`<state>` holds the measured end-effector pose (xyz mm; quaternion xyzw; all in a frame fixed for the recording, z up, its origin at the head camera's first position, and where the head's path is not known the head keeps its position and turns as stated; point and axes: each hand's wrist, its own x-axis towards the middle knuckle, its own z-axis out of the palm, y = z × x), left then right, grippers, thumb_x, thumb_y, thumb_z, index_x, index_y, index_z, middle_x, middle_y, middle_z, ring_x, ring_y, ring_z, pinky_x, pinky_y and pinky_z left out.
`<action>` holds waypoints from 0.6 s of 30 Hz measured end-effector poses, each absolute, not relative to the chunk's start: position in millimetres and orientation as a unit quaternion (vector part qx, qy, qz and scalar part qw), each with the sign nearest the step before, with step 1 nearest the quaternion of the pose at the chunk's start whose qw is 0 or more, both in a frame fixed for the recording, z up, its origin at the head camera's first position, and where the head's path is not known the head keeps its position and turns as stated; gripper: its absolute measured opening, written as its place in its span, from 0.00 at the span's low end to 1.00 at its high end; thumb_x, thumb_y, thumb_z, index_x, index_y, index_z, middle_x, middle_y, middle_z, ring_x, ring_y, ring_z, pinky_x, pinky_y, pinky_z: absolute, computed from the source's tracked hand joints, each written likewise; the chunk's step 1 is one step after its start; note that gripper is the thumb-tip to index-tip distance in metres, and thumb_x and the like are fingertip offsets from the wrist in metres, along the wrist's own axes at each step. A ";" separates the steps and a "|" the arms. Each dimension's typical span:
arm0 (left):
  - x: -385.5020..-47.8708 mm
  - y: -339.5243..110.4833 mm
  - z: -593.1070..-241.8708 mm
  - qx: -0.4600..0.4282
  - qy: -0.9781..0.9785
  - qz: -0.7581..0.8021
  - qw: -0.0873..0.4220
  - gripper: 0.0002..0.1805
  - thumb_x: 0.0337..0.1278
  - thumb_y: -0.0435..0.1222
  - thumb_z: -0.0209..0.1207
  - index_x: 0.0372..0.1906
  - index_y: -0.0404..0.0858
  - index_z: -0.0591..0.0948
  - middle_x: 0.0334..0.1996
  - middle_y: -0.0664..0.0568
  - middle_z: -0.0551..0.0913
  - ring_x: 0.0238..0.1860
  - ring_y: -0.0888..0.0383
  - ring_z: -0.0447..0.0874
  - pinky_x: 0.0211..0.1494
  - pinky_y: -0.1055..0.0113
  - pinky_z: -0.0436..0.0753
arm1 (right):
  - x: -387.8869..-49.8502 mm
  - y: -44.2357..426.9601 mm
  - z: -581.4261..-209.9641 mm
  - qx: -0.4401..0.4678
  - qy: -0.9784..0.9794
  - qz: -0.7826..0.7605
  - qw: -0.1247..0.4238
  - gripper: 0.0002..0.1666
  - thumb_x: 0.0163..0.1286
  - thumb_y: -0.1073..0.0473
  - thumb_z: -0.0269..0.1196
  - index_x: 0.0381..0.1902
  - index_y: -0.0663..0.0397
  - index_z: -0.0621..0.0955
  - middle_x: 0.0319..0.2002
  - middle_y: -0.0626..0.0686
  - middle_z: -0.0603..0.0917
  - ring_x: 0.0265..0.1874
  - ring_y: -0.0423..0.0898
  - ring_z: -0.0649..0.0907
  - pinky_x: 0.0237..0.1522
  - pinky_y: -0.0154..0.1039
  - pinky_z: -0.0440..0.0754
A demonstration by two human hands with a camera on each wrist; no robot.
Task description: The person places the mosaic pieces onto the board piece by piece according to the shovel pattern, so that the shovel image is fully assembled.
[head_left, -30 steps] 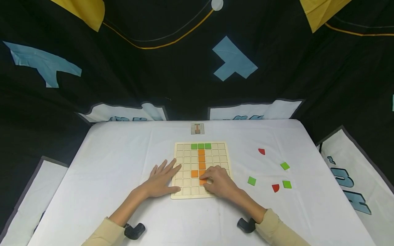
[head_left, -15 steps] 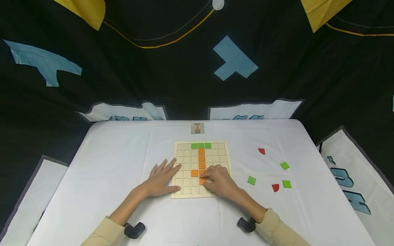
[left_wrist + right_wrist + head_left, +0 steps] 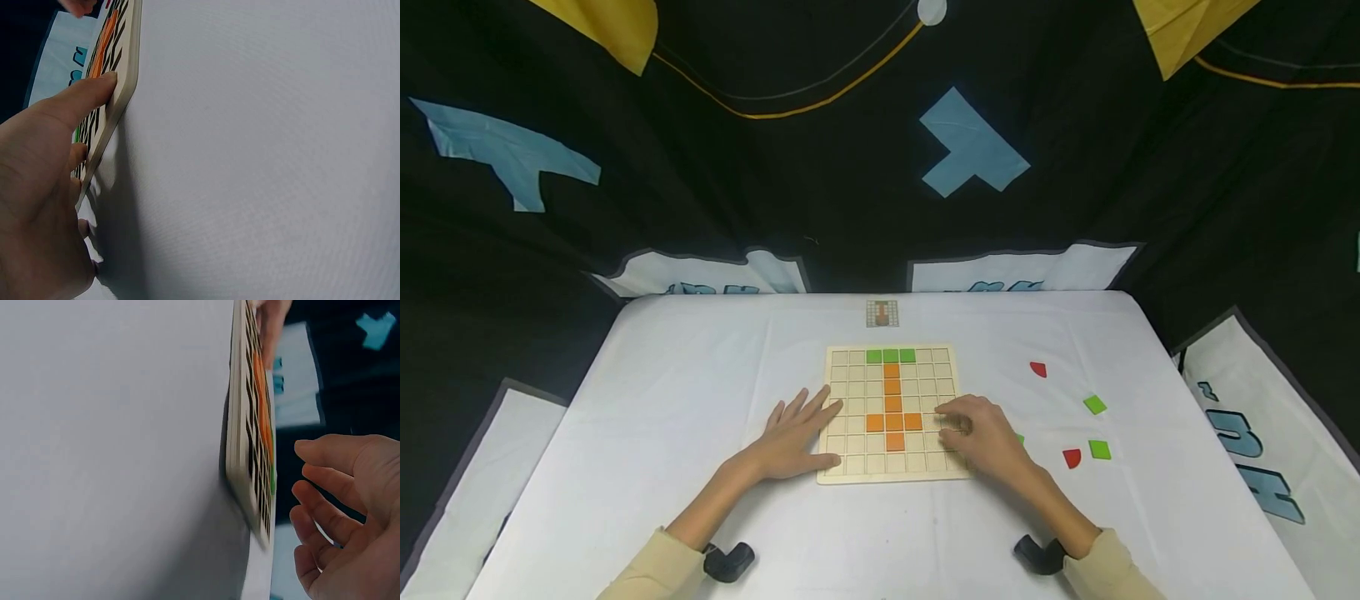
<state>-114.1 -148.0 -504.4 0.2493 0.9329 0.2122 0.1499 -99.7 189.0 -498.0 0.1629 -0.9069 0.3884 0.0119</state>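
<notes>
While a bare left hand [image 3: 790,446] lies splayed at the edge of a pale wooden grid board [image 3: 853,468], a bare right hand [image 3: 985,437] hangs over the other side

The left hand holds nothing; its fingers are spread and nearly straight, the thumb and index fingertip touching the board's left margin. The right hand is also without a grip, its fingers loosely curled, and from its wrist I see a gap between thumb and fingers and space between hand and board. Each arm has a tan sleeve [image 3: 655,567] and a black wrist-worn device [image 3: 728,563].

Between the hands the board lies flat, squared to the person. On it, orange square tiles [image 3: 892,404] form a column whose long axis runs away from the person; one more orange tile sits at either side of the column's second tile from the near end. At the far end, three green square tiles [image 3: 874,357] lie crosswise in a row, the middle one heading the column.

To the right are scattered three loose green squares [image 3: 1100,450], one partly hidden behind the right hand, and two red quarter-round pieces [image 3: 1072,458]. Beyond the board, roughly in line with the column, lies a small printed card [image 3: 882,313]. White cloth [image 3: 700,375] covers the table, and black drapery [image 3: 805,183] hangs behind it.
</notes>
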 end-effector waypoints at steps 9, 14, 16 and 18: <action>-113.1 -147.9 -503.6 0.253 0.933 0.208 0.150 0.46 0.61 0.57 0.61 0.78 0.39 0.60 0.79 0.38 0.48 0.76 0.32 0.37 0.70 0.29 0.38 | -82.5 240.9 -501.9 0.082 -0.931 0.355 0.009 0.23 0.57 0.65 0.74 0.53 0.55 0.86 0.52 0.54 0.84 0.56 0.56 0.79 0.60 0.60 0.70; -113.6 -147.3 -503.3 0.249 0.934 0.207 0.151 0.46 0.61 0.57 0.61 0.78 0.39 0.61 0.79 0.39 0.48 0.77 0.33 0.37 0.70 0.30 0.38 | -73.9 259.9 -505.2 0.058 -0.940 0.337 0.005 0.24 0.56 0.66 0.74 0.52 0.57 0.85 0.52 0.57 0.84 0.57 0.59 0.79 0.60 0.60 0.71; -113.8 -147.2 -503.2 0.248 0.934 0.209 0.152 0.46 0.61 0.57 0.61 0.78 0.39 0.61 0.79 0.39 0.48 0.77 0.33 0.37 0.70 0.30 0.38 | -72.1 264.2 -506.8 0.051 -0.943 0.328 0.002 0.23 0.56 0.66 0.73 0.51 0.58 0.85 0.52 0.58 0.84 0.57 0.59 0.79 0.59 0.59 0.73; -114.0 -147.1 -503.3 0.248 0.933 0.209 0.153 0.46 0.61 0.57 0.61 0.78 0.39 0.61 0.79 0.39 0.48 0.77 0.33 0.37 0.70 0.30 0.38 | -70.8 266.7 -508.0 0.044 -0.946 0.320 -0.001 0.23 0.56 0.66 0.73 0.51 0.58 0.85 0.51 0.58 0.84 0.57 0.60 0.79 0.59 0.59 0.74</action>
